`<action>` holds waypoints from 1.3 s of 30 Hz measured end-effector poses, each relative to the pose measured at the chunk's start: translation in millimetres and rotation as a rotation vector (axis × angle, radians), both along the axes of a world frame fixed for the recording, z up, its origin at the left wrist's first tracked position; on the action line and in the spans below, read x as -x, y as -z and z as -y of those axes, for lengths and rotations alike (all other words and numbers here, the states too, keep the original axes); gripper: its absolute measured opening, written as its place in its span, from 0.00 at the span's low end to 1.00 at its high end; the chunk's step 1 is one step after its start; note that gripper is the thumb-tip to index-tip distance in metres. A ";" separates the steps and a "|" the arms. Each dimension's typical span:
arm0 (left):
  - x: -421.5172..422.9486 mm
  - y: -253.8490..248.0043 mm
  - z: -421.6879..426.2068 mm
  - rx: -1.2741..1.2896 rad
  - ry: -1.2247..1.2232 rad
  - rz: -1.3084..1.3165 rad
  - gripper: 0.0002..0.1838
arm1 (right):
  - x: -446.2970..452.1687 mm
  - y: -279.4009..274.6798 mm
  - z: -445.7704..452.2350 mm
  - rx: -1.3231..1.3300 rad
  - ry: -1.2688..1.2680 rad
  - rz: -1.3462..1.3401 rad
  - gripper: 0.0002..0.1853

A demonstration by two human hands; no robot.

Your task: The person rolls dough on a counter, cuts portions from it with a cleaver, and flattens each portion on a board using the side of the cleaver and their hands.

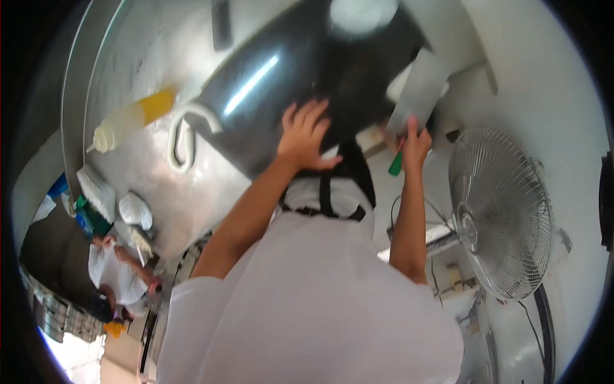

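My left hand (305, 139) lies with fingers spread on the dark, shiny work surface (281, 83), near its front edge. In my right hand (416, 146) is a broad-bladed cleaver (419, 86) with a green handle, its blade pointing away from me over the right edge of that surface. Part of a white lump shows beside the blade. A rope of white dough (184, 146) curls from the dark surface onto the metal table to the left. At the far end sits a larger white mound (363, 14), probably dough.
A squeeze bottle (137, 118) of yellow liquid lies on the metal table (192, 211). A white bag (135, 211) is nearer the table's left edge. On the right stands a caged fan (502, 214). Another person (118, 272) is at the lower left.
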State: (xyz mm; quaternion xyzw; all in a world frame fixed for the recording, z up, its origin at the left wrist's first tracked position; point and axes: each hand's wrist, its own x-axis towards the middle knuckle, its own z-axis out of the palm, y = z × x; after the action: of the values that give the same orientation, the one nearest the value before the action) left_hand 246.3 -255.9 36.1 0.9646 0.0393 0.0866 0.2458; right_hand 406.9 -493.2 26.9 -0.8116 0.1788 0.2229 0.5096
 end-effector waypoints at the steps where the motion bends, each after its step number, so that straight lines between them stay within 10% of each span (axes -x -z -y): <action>1: 1.0 3.7 -1.0 0.012 0.018 -0.002 0.41 | -12.8 -0.9 -6.5 -0.016 0.003 0.048 0.26; 13: 9.3 7.4 -10.8 -0.031 0.062 0.120 0.45 | 195.4 -40.6 25.8 0.006 0.162 0.049 0.23; 15: -5.5 15.0 -25.4 0.221 0.002 0.156 0.50 | 217.0 -40.6 20.3 0.080 -0.044 0.074 0.26; 18: -29.1 -31.3 -63.0 0.906 -0.398 0.297 0.29 | 230.0 -27.8 -3.4 -0.062 -0.294 0.151 0.33; 24: 54.3 -1.2 -33.1 -0.288 0.185 -0.116 0.55 | 193.3 -9.3 -65.4 0.100 -0.867 -0.001 0.37; 39: -50.1 -30.5 -32.6 -0.364 0.375 -0.169 0.62 | 155.2 -2.9 -82.7 0.255 -0.632 0.352 0.40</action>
State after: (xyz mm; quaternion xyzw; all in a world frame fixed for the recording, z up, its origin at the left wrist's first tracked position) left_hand 296.4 -223.3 66.7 0.9872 -0.1360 -0.0358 0.0759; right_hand 251.7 -410.5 29.8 -0.9095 -0.1441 0.2023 0.3335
